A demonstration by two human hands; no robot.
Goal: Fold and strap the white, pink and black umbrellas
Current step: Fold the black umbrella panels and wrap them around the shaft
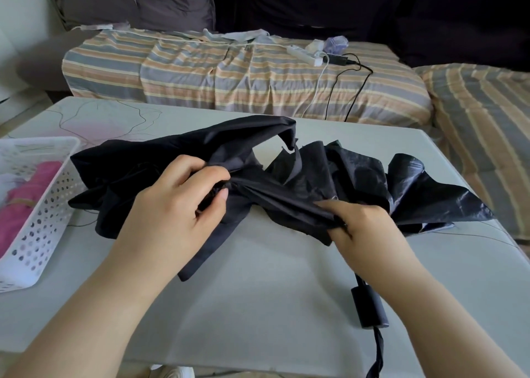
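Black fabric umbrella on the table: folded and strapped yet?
No. The black fabric umbrella has its canopy loose and spread in crumpled flaps; both hands, left and right, pinch its folds. No strap around it.

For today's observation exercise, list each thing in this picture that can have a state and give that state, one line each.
Black umbrella: canopy loose and crumpled on the table, not strapped.
Umbrella handle: lying on the table near the right forearm.
Pink umbrella: lying in the basket.
Basket: upright at the table's left edge.
Left hand: pinching black fabric.
Right hand: gripping black fabric.
Power strip: on the sofa, cables plugged in.
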